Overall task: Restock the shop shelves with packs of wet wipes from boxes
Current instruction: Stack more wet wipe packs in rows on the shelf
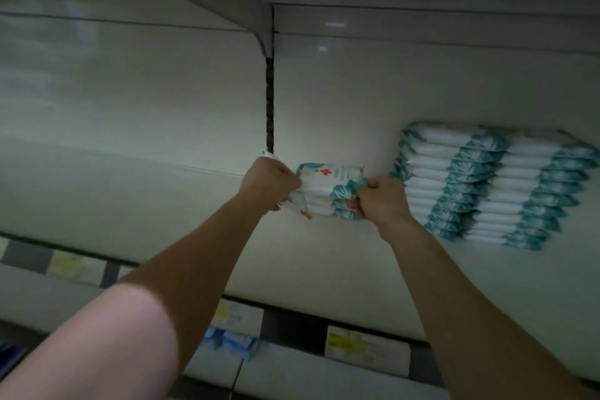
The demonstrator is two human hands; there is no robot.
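I hold a small stack of white and teal wet wipe packs [326, 190] between both hands, deep on the white shelf [324, 263] near its back wall. My left hand [271, 183] grips the stack's left end, fingers curled round it. My right hand [378, 200] grips its right end the same way. To the right, two tall stacks of the same wet wipe packs [487, 185] stand on the shelf, a short gap from my right hand.
A dark slotted upright [269, 101] runs down the back wall just above my left hand. Price labels [367, 346] line the shelf's front edge. Blue packs [232, 343] show on the shelf below. Another shelf hangs overhead.
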